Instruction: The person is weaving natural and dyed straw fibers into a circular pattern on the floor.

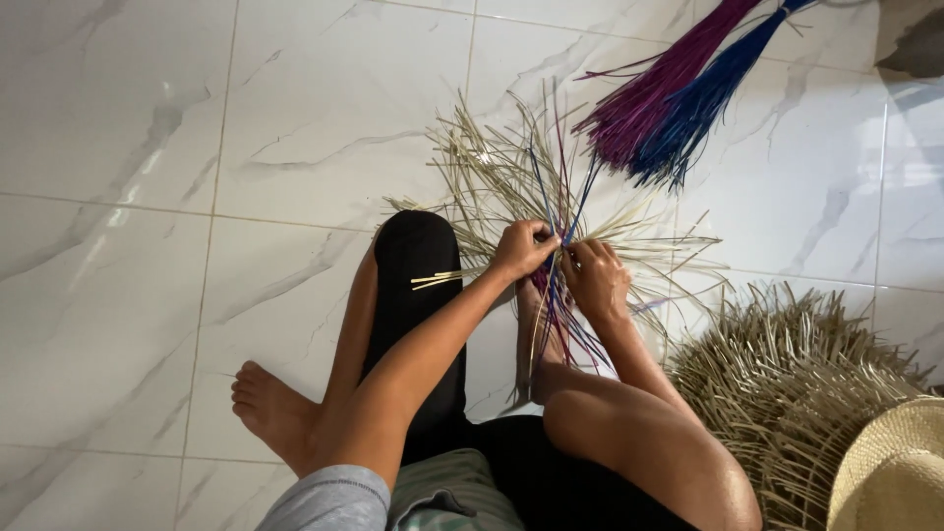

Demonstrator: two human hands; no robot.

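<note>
Head view, near to far. Closest in: grey sleeve (329, 500) on the left arm, black trousers (418, 295), bare knee at lower right, bare foot (265, 403) flat on the white marble-tile floor (118, 246).

Just past the knees, both hands meeting at one spot. Left hand (521, 248) curled tight, grip narrow and closed on the thin pale straw strands (492, 187) where they cross. Right hand (593, 275) touching the left, fingers bent inward, grip closed on the same crossing point together with a few blue and purple strands (556, 315) trailing down from the grip toward the body, between the legs.

Half-woven straw piece centred right at the grip, loose pale ends fanning outward from it in all directions: most away from the body, some sideways over the left knee. A few blue strands rising straight up beyond the grip.

Right of the grip and nearer the body: heap of olive-tan woven straw work with bristling loose ends (787, 383) on the floor; finished pale straw hat (895, 472) touching its lower right edge.

Farthest, beyond the grip and to the right: bundle of dyed purple fibre (654, 93) beside a bundle of dyed blue fibre (698, 108), lying touching side by side, loose tips pointing toward the grip, well apart from the hands.
</note>
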